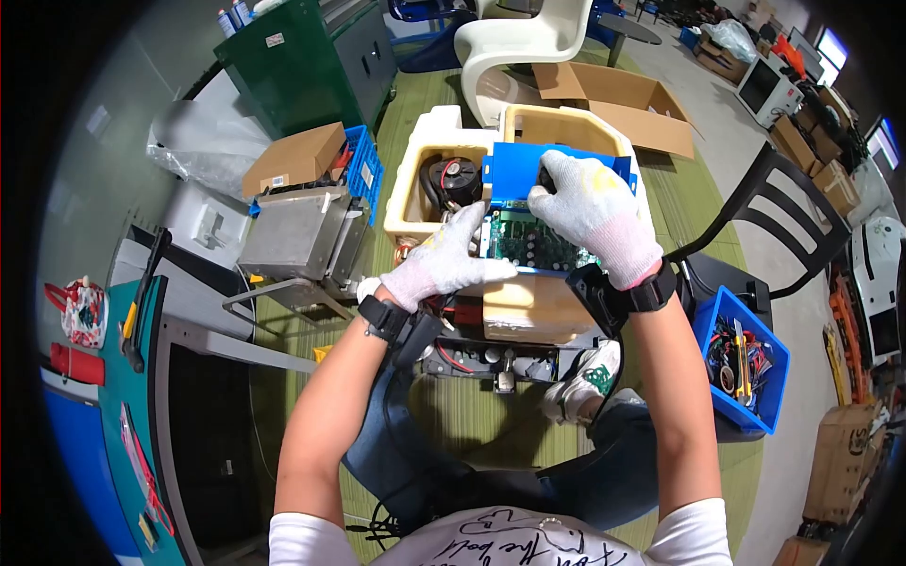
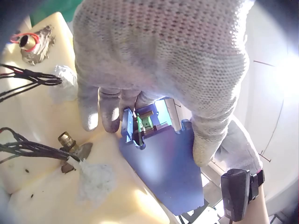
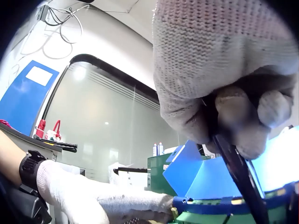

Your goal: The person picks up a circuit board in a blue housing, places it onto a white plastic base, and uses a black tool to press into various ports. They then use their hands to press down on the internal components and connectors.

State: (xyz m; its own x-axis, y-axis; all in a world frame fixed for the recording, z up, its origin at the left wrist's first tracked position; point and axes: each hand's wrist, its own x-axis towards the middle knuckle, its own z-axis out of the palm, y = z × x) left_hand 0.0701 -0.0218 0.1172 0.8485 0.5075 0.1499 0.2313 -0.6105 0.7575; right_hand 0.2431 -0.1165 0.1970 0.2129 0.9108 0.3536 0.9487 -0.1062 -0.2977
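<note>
A blue metal housing with a green circuit board inside sits on a cream foam-like block before the person. The gloved left hand rests against the housing's left near corner, its thumb stretched along the near edge and its fingers spread up the side. Over the board, the gloved right hand grips a slim black tool, its fingers curled round it. The tool points down past the board's edge in the right wrist view; its tip is out of sight and its exact kind cannot be told.
A black round part with a hose sits in the cream casing's left compartment. Tools fill a blue bin at right, near a black chair. A metal box stands left, and an open cardboard box behind.
</note>
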